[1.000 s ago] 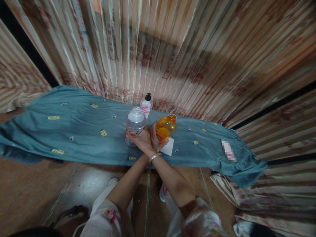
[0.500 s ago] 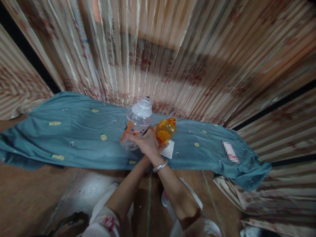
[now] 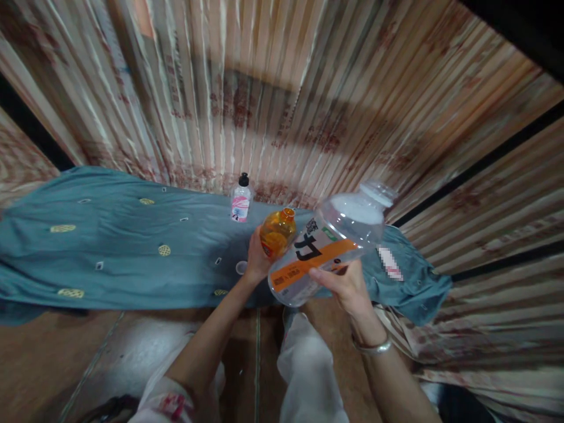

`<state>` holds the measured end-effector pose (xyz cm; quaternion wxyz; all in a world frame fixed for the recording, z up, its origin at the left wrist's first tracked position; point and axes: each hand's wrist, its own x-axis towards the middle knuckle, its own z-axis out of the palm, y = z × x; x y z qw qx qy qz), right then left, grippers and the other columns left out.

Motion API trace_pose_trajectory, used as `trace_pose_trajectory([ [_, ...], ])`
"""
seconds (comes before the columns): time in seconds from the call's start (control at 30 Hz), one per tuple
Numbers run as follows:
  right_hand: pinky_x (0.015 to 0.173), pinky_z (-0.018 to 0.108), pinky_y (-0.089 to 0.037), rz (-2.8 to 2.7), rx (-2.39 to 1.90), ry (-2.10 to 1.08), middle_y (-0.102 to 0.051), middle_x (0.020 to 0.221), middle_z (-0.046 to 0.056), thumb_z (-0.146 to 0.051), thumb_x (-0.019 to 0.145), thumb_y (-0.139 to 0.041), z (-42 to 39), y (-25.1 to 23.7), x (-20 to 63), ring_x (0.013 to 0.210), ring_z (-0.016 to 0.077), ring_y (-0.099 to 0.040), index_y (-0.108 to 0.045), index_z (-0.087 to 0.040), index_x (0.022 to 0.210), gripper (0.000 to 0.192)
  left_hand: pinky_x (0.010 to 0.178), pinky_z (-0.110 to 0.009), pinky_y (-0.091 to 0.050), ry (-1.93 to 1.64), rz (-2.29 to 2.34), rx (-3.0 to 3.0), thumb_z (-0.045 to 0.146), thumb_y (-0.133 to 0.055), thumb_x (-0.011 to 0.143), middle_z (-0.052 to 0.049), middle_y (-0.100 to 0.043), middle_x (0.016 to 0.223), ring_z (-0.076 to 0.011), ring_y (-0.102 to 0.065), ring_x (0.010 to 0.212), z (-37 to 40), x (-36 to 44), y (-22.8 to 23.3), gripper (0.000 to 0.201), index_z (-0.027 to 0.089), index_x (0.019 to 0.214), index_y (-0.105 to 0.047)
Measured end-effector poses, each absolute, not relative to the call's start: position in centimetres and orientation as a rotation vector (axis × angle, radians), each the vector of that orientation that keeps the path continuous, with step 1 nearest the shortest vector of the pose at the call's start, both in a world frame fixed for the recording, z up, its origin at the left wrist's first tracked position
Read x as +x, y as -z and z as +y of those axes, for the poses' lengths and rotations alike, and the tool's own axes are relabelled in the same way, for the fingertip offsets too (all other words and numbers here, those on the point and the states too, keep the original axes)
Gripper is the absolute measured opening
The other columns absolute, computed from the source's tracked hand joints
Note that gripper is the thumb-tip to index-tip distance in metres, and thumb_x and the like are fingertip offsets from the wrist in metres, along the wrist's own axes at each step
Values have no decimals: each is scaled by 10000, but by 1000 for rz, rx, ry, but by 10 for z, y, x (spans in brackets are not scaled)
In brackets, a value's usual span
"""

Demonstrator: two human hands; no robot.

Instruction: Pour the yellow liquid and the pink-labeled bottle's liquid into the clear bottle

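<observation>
My left hand (image 3: 254, 265) is wrapped around a small orange bottle (image 3: 277, 234) that stands on the blue-green cloth (image 3: 110, 247); its neck looks uncapped. My right hand (image 3: 349, 285), with a silver bangle at the wrist, holds a large clear plastic bottle (image 3: 330, 247) in the air, tilted with its white cap up and to the right. That bottle has a white label with an orange band. The clear bottle hangs just right of the orange one and partly covers it.
A small bottle with a black cap and pink label (image 3: 241, 200) stands at the back of the cloth by the striped curtain (image 3: 282, 106). A small round cap-like piece (image 3: 241, 268) lies on the cloth by my left hand. Brown floor lies below.
My right hand lifted the clear bottle off the cloth and carried it from the left of the orange bottle to its right, so my arms are no longer crossed. The left hand stayed on the orange bottle.
</observation>
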<state>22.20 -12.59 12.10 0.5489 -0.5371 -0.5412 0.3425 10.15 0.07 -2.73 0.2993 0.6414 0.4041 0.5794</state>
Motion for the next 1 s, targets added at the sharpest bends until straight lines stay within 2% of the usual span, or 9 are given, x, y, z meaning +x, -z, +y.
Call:
trace_pose_trajectory([
  [0.07, 585, 287, -542, -1251, -1435, -732, -699, 660, 35, -472, 545, -798, -135, -116, 237, 644, 189, -653, -636, -184, 694, 362, 1000, -494, -420, -1520, 1076, 1726, 327, -823, 622, -121, -525, 1252, -299, -514, 1156, 3, 100, 33, 807, 168, 1307, -427],
  [0.13, 530, 271, -515, -1239, -1559, -690, -694, 642, 42, -486, 514, -805, -140, -110, 249, 586, 175, -628, -622, -179, 665, 388, 1024, -492, -400, -1506, 1093, 1730, 283, -860, 517, -126, -502, 1266, -314, -491, 1189, 4, 100, 37, 942, 178, 1322, -382],
  [0.3, 589, 293, -529, -1269, -1690, -682, -724, 781, 78, -511, 522, -788, -141, -89, 268, 660, 192, -649, -622, -166, 793, 469, 1046, -493, -374, -1434, 1176, 1776, 296, -846, 499, -133, -490, 1270, -327, -479, 1226, 3, 97, 36, 947, 183, 1304, -360],
  [0.43, 584, 279, -511, -1311, -1782, -583, -699, 758, 51, -478, 526, -792, -134, -76, 280, 645, 177, -628, -580, -156, 905, 540, 1035, -490, -387, -1389, 1174, 1801, 295, -829, 528, -134, -496, 1283, -315, -487, 1225, 2, 94, 34, 952, 195, 1329, -324],
  [0.63, 567, 270, -481, -1422, -1857, -479, -680, 797, 35, -467, 558, -777, -120, -69, 290, 669, 181, -626, -535, -165, 1041, 618, 1100, -501, -309, -1377, 1162, 1856, 359, -862, 501, -196, -383, 1405, -342, -373, 1329, 0, 93, 35, 1179, 171, 1438, -172],
  [0.87, 631, 286, -497, -1486, -1883, -509, -682, 837, 38, -431, 571, -774, -114, -71, 285, 709, 187, -635, -520, -165, 1077, 625, 1095, -519, -305, -1336, 1089, 1946, 418, -770, 652, -212, -362, 1433, -346, -349, 1347, -7, 88, 34, 1014, 152, 1444, -196],
  [1.0, 682, 305, -503, -1481, -1880, -541, -685, 893, 50, -434, 572, -774, -115, -69, 282, 751, 194, -639, -509, -165, 1102, 651, 1070, -512, -342, -1270, 1094, 1934, 358, -736, 693, -189, -444, 1376, -333, -427, 1284, -11, 81, 26, 875, 149, 1409, -279],
])
